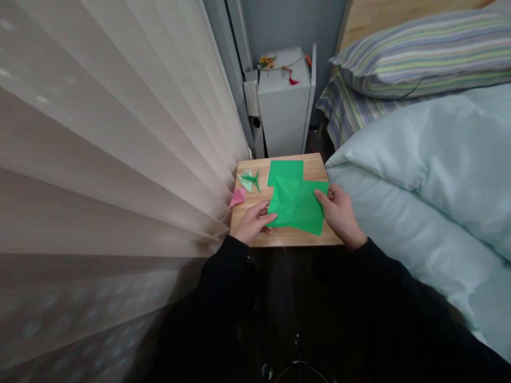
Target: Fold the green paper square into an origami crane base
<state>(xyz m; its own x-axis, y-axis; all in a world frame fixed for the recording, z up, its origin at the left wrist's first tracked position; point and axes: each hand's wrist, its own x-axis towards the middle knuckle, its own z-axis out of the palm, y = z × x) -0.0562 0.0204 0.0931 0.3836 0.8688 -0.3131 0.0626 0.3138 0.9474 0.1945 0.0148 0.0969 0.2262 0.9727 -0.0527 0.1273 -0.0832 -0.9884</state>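
Observation:
A creased sheet of green origami paper [298, 205] is held up between my two hands over a small wooden table [255, 239]. My left hand [254, 221] pinches its lower left corner, thumb on top and fingers beneath. At the upper right corner, my right hand [338, 213] grips the sheet with the thumb over it. Behind it lies more green paper [289, 168], flat on the tabletop and partly covered by the held sheet. Folded green paper pieces [249, 181] and a pink folded paper piece [238, 197] rest at the table's left side.
Pleated curtains [159, 133] hang along the left, touching the table's edge. A white cabinet [284, 114] with small ornaments on top stands behind the table. To the right is a bed with a pale blue quilt [423, 175] and a striped pillow [431, 53].

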